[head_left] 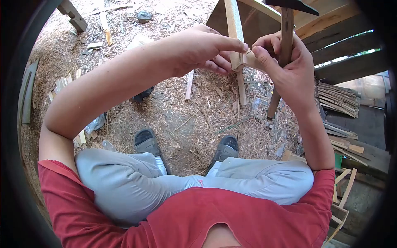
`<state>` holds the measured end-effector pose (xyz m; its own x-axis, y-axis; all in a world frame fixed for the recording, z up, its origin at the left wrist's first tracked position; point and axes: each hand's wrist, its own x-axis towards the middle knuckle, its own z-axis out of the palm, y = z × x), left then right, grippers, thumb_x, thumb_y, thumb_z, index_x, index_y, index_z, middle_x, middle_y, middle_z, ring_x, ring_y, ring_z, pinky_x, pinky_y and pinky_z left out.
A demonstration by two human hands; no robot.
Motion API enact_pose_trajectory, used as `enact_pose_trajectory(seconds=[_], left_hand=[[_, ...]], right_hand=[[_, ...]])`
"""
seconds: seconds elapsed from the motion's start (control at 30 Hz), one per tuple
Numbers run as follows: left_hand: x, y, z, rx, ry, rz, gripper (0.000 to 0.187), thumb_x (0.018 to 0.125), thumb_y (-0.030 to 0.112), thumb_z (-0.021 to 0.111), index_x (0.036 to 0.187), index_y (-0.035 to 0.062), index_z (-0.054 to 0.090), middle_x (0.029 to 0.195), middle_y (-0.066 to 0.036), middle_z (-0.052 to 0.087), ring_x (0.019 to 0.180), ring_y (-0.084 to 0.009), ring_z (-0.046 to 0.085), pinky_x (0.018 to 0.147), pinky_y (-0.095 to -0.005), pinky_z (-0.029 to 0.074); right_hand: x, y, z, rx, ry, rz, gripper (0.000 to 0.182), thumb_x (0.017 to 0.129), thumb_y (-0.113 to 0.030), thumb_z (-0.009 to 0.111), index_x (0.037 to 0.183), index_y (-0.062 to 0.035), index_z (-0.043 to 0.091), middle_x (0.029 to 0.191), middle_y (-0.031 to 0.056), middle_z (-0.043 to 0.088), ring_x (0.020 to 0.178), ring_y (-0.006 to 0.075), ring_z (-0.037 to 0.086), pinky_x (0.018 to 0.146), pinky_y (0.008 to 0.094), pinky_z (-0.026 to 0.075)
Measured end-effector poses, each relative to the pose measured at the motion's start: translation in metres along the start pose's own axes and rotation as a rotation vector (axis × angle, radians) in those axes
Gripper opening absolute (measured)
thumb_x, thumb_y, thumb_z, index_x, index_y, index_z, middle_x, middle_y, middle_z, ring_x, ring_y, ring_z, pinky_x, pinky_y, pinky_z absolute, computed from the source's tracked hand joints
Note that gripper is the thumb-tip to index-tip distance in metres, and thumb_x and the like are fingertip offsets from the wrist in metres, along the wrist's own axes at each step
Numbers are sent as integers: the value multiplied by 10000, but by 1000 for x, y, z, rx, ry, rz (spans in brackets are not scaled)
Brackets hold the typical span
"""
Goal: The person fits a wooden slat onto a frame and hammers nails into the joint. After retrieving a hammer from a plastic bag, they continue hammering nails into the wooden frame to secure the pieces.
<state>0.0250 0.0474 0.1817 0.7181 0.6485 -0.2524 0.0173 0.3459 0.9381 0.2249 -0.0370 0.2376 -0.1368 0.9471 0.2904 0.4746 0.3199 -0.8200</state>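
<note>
My left hand (206, 48) reaches across to a wooden joint (236, 60), its index finger and thumb side touching the wood near the joint's top. In my right hand (289, 66) is a hammer (286, 37), held by its wooden handle with the dark head pointing up. The thumb and index finger of that hand also come close to a short pale wooden piece (252, 62) that meets the joint. A pale upright strip (234, 25) runs up from the joint. Whether a nail sits between the fingertips is too small to tell.
Wood shavings cover the ground (178, 115) around two sandalled feet (149, 142). Stacked thin slats (339, 99) lie at the right, with a small wooden frame (345, 194) below. Dark planks (347, 45) stand at the upper right. A wooden post (73, 16) is at the upper left.
</note>
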Motion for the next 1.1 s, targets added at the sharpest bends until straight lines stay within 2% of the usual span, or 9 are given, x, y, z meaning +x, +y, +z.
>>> enact_pose_trajectory(seconds=[0.23,0.3,0.4,0.47,0.53,0.57,0.67,0.83,1.1], left_hand=[[-4,1,3,13,-16,-2,490,966,319,743,1202,-85,595,934,-135,713,786,-161,737,763,-273,634],[-11,-1,12,63,185,92,649,963,359,745,1315,-99,449,985,-167,681,819,-189,728,772,-286,631],[-13,-8,12,156,194,217,768,968,396,734,1385,-95,316,1059,-201,642,844,-199,710,767,-294,627],[-14,-8,6,176,195,227,694,991,389,705,1400,-51,358,1128,-211,625,928,-193,691,809,-321,613],[-15,-11,0,436,287,555,592,1006,377,686,1407,33,420,1248,-197,581,1052,-204,660,869,-340,585],[-16,-14,-2,402,255,622,413,1001,346,696,1310,104,568,1359,-163,538,1206,-229,605,924,-361,550],[-25,-14,-4,727,284,873,303,977,316,727,1208,129,666,1433,-152,504,1299,-245,562,937,-372,544],[-33,-9,9,747,238,799,402,870,292,848,1212,161,681,1525,-160,404,1336,-276,541,1003,-425,566],[-25,-22,22,595,277,719,365,897,198,823,1219,140,661,1537,-139,377,1274,-252,599,975,-398,600]], right_hand=[[-2,-1,-1,-72,-17,-40,254,960,2,697,893,-56,460,926,56,671,887,71,614,814,248,520],[-2,-1,-1,-69,-10,-48,259,958,5,698,889,-58,456,924,53,669,886,71,613,813,248,518],[-1,0,1,-53,-6,-66,246,955,7,700,892,-52,470,914,42,661,877,68,605,805,243,510],[-1,0,1,-43,-8,-74,228,953,7,701,897,-46,487,907,34,656,871,64,600,799,238,505],[-1,0,2,-75,-14,-78,178,953,7,700,917,-28,529,892,22,650,843,55,582,781,230,492],[-2,1,2,-76,-9,-78,178,953,7,700,917,-28,529,892,22,650,843,55,582,781,230,492],[-2,2,2,-17,16,-73,127,950,8,696,945,-16,571,872,5,644,800,50,561,748,234,482],[-4,2,-3,-136,15,-112,115,933,-29,709,960,-21,598,806,-1,638,750,39,564,691,237,473],[-3,4,-3,-103,41,-140,154,922,-50,725,898,-25,575,801,44,687,708,72,620,635,257,495]])
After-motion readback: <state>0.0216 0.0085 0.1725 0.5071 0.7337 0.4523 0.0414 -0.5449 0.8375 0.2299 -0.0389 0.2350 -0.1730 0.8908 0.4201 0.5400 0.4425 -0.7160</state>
